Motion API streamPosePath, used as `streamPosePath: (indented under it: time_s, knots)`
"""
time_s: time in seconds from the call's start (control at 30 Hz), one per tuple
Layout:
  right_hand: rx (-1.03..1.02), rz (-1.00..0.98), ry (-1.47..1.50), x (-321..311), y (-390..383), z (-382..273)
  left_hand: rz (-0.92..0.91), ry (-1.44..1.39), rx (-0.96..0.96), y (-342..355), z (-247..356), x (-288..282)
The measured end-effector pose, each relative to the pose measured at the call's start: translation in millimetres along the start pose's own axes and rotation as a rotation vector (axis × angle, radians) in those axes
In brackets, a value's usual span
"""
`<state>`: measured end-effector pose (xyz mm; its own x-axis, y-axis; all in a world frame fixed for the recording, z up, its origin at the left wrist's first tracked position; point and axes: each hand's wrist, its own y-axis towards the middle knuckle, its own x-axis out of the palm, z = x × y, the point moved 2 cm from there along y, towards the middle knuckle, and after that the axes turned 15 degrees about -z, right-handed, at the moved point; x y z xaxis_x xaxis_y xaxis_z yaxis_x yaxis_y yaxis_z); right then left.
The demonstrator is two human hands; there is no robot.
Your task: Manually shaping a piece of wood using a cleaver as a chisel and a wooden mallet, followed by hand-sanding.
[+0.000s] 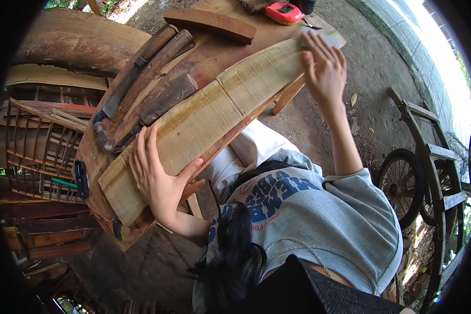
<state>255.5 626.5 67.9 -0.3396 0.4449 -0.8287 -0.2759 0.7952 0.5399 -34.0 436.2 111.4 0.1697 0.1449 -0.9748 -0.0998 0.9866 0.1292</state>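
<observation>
A long pale wooden board lies slantwise over the wooden bench, with a dark line across its middle. My left hand rests on its near-left end, fingers spread and thumb apart, gripping nothing. At the far right end my right hand lies with fingers stretched out over the board. A thin greyish flat piece shows by its fingertips; whether the hand touches it I cannot tell. Behind the board are wooden-handled tools, a metal tool head and a short round piece of wood.
A brown wooden block and a red tape measure sit on the bench's far side. A small black object is at its left edge. Wooden racks stand left; a wheel and wooden frame stand right.
</observation>
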Motion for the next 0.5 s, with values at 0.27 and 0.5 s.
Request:
streamPosePath:
  time_s: [0.27, 0.5]
  knots:
    - [-0.423, -0.367, 0.417, -18.7, -47.0, -120.1, -0.03, -0.003, 0.016, 0.1, -6.9, 3.5]
    - [-0.015, 0.065, -0.002, -2.1, 7.8, 33.2, -0.018, 0.002, 0.007, -1.0, -4.4, 0.5]
